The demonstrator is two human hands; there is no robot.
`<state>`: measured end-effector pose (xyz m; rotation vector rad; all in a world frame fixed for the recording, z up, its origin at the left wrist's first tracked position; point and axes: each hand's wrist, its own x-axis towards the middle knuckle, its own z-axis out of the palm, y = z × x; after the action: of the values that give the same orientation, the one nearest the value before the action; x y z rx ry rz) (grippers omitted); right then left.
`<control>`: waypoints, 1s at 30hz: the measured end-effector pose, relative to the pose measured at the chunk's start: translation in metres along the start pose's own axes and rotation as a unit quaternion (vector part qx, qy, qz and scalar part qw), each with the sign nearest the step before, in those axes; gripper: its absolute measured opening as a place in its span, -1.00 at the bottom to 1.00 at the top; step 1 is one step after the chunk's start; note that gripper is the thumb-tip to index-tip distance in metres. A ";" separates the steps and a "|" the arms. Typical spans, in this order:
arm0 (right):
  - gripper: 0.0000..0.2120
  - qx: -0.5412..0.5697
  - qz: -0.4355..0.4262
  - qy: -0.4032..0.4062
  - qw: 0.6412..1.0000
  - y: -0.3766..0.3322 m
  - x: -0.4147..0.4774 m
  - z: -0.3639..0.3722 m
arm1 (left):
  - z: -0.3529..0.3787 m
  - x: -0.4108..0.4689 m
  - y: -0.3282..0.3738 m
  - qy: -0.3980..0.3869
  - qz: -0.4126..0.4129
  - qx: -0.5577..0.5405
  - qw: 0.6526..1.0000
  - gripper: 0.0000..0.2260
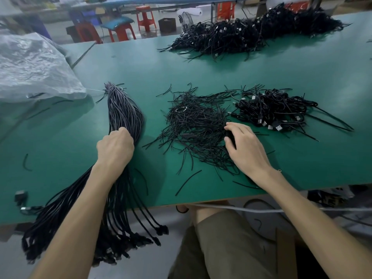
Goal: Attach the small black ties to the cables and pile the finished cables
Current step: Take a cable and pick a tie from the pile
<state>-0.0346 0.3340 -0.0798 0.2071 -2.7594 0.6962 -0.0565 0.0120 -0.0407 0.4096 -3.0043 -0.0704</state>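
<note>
Both bare forearms reach forward, well apart; the left hand [115, 147] sits knuckles-up, fingers curled round the cable bundle [124, 111] — a full grip; the right hand [244, 150] lies palm-down, fingers bent, tips low — whether thumb and forefinger pinch anything is unclear.

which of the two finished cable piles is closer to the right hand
The small pile just right of the loose ties, right beyond the right hand. The big pile sits far off at the back of the table.
</note>
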 end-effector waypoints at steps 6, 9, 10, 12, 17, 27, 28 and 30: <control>-0.66 -0.001 0.002 0.000 1.000 -0.001 0.000 0.000 | -0.009 -0.017 -0.004 0.060 0.025 -0.092 0.994 -0.68; -0.66 -0.002 0.002 -0.002 1.000 -0.002 0.000 -0.001 | -0.014 -0.026 -0.001 0.093 0.051 -0.099 0.989 -0.67; -0.66 -0.001 0.002 -0.002 1.000 -0.002 -0.001 -0.001 | -0.015 -0.029 0.000 0.102 0.061 -0.100 0.988 -0.66; -0.66 0.000 0.001 0.000 1.000 -0.002 -0.001 -0.001 | -0.017 -0.034 0.002 0.120 0.079 -0.102 0.984 -0.65; -0.66 0.007 -0.004 0.008 1.000 -0.001 -0.001 0.001 | -0.025 -0.048 0.014 0.157 0.111 -0.144 0.971 -0.62; -0.41 0.048 -0.167 0.035 0.984 -0.024 -0.005 -0.017 | -0.006 -0.083 0.095 -0.136 0.272 -0.407 0.861 -0.75; -0.37 0.050 -0.214 0.024 0.975 -0.032 -0.007 -0.020 | -0.005 -0.083 0.100 -0.121 0.278 -0.413 0.859 -0.75; -0.31 0.043 -0.280 -0.010 0.959 -0.044 -0.010 -0.022 | -0.007 -0.081 0.105 -0.091 0.299 -0.418 0.853 -0.76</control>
<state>-0.0106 0.3064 -0.0450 0.9681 -2.4942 0.6503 -0.0058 0.1343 -0.0361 -0.6363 -2.7279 -1.3314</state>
